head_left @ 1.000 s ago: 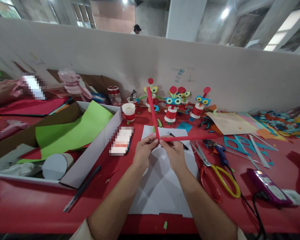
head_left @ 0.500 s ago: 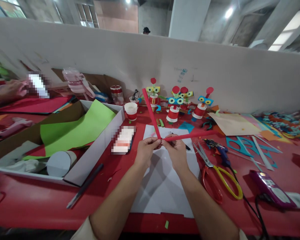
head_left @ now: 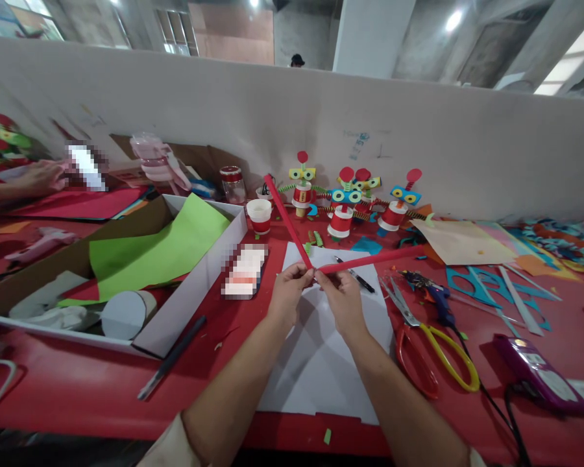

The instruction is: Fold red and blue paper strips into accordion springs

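Two red paper strips meet between my fingertips in a V shape. The left strip (head_left: pixel 288 219) slants up and to the left, and the right strip (head_left: pixel 374 259) stretches out to the right. My left hand (head_left: pixel 289 292) pinches the joined ends with closed fingers. Right beside it, my right hand (head_left: pixel 341 298) pinches the same corner, thumbs nearly touching. How the ends overlap is hidden by the fingers. Below both hands lies a white paper sheet (head_left: pixel 326 363), with a black pen (head_left: pixel 357 275) on its upper part.
Scissors (head_left: pixel 413 318), a blue glue gun (head_left: pixel 433 295) and a purple device (head_left: pixel 540 373) lie right. Left are a phone (head_left: pixel 246 269) and a white box (head_left: pixel 189 285) holding green paper. Paper-cup robots (head_left: pixel 340 220) stand behind. Another person's hand (head_left: pixel 43 175) is at far left.
The left strip has tilted further left, and the right strip's far end has risen slightly. Both hands keep their pinch. The whole view has shifted a little.
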`<action>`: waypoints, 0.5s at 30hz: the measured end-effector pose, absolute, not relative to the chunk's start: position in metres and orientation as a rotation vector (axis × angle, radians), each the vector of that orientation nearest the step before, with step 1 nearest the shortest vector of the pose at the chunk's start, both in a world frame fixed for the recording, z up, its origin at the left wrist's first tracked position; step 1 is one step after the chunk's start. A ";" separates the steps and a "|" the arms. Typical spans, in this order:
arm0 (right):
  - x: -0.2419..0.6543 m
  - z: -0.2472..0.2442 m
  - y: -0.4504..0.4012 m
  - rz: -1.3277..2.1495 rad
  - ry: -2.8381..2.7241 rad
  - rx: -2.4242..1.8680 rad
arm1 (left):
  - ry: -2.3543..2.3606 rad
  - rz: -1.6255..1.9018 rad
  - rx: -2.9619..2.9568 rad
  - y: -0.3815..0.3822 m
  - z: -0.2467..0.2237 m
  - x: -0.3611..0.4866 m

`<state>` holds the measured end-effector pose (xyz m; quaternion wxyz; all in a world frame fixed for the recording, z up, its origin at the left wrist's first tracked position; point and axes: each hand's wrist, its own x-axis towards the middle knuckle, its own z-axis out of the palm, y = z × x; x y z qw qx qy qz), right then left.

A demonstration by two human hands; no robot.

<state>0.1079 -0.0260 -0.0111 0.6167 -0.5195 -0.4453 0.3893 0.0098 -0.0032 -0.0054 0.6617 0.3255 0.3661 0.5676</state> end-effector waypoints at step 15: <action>0.115 -0.002 -0.027 0.769 -1.097 -1.294 | 0.879 1.178 0.808 -0.006 0.002 0.005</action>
